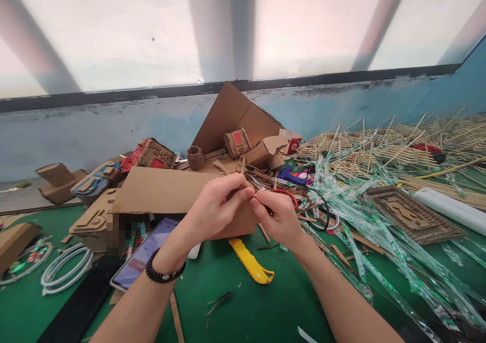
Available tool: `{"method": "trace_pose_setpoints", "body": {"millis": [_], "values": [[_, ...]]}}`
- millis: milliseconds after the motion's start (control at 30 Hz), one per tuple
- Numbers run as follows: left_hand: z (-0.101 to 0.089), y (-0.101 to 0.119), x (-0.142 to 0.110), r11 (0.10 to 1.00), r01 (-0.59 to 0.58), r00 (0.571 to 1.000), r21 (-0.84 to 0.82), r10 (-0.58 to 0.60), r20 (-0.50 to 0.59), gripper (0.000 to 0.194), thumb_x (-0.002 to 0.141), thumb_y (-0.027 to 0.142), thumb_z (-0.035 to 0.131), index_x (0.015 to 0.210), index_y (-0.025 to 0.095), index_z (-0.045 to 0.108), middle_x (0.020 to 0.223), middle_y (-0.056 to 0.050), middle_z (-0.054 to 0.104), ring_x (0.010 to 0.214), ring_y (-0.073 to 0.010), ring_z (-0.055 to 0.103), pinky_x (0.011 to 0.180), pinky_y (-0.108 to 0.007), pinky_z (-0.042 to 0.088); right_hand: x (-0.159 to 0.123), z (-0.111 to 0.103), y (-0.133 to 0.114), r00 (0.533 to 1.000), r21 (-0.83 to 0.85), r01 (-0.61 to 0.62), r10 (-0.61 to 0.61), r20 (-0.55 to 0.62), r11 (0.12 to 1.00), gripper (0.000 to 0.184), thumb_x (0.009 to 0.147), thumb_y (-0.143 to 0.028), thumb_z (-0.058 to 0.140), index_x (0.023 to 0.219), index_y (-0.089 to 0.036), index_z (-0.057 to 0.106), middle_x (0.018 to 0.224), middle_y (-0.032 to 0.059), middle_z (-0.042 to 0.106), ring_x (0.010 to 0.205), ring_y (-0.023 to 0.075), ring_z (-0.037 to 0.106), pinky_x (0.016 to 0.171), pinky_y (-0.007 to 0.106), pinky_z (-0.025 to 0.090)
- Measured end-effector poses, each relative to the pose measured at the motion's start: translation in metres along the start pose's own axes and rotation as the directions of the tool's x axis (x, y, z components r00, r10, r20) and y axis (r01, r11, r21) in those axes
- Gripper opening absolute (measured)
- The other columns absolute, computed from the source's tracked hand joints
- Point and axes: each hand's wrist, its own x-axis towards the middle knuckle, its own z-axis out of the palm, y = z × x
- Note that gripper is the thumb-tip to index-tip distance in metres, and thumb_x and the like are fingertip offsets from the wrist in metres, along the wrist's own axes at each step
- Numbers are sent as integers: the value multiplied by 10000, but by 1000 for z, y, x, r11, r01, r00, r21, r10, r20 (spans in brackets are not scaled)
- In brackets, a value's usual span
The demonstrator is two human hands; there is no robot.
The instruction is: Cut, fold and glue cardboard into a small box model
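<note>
My left hand [218,204] and my right hand [279,216] meet in the middle, thumbs and forefingers pinched close together. What lies between the fingertips is too small or hidden to make out. Right behind both hands is a flat cardboard sheet [159,188], its lower right part partly covered by them; whether they grip it I cannot tell. On the green table [281,312] below lies a yellow utility knife [250,262]. A phone with a lit screen [146,254] rests beneath my left wrist, which wears a dark beaded bracelet [165,269].
Cardboard models [152,153] and a blue-topped cardboard box [96,178] stand at the back left. Coiled white tubing [66,269] lies at left. To the right spread clear green-printed plastic strips [364,231], a blue glue gun [292,173], stick frames [364,148] and a corrugated cardboard panel [413,214].
</note>
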Motion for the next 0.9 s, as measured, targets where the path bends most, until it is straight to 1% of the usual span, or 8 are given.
{"method": "trace_pose_setpoints", "body": {"millis": [100,200,367,467,567,667,733,900], "values": [[-4,-5,2,995,97,995,-20,-98,-12,291,1076,382,550,869,196,638,774,12,618,722,-143,515,644,-259,388,0,2,5,996,26,-81,81,-30,996,343,1061,-298,567,737,-234,472,637,-64,411,564,104,373,544,253,289],[-7,-12,3,987,155,984,-30,-157,-84,332,1072,460,544,907,195,656,762,12,595,704,-148,485,599,-265,358,-1,3,10,985,92,-172,172,6,981,303,1055,-368,583,789,-232,537,653,-59,466,567,106,409,531,246,307],[-2,-18,4,989,133,977,-56,-141,-158,355,1068,417,543,796,194,587,712,25,528,695,-137,443,618,-268,342,-4,7,5,987,66,-162,162,2,985,460,1066,-341,523,670,-242,311,601,-67,318,547,103,300,525,270,241],[-5,-19,5,969,183,981,-167,-191,-35,364,1043,491,592,840,191,621,752,23,556,696,-132,443,601,-260,341,-6,12,3,986,72,-166,168,-13,983,474,1076,-372,499,666,-243,297,598,-65,304,544,106,284,522,279,225],[-16,-19,4,942,248,967,-224,-226,120,376,936,549,755,883,182,695,740,25,557,687,-129,434,587,-252,333,-5,13,6,979,85,-205,204,18,975,522,1053,-524,541,654,-244,353,594,-65,314,548,111,283,519,283,219],[-24,-17,2,925,279,959,-259,-256,118,402,870,568,831,880,179,731,630,56,438,622,-116,357,547,-252,274,-3,11,8,957,119,-292,289,39,949,597,978,-683,611,649,-249,366,591,-70,305,558,114,264,511,280,214],[-24,-16,2,917,283,959,-279,-269,91,407,855,570,847,871,179,737,602,64,404,601,-110,330,533,-250,250,-3,9,6,945,137,-327,321,63,935,617,975,-697,608,645,-249,342,597,-67,298,567,114,259,511,276,220],[-11,-18,3,877,330,944,-349,-304,128,427,833,587,856,873,180,732,735,8,616,687,-135,524,571,-227,387,-5,7,-4,948,188,-319,311,71,929,613,1048,-636,515,634,-249,280,588,-63,250,543,110,227,492,279,208]]}}
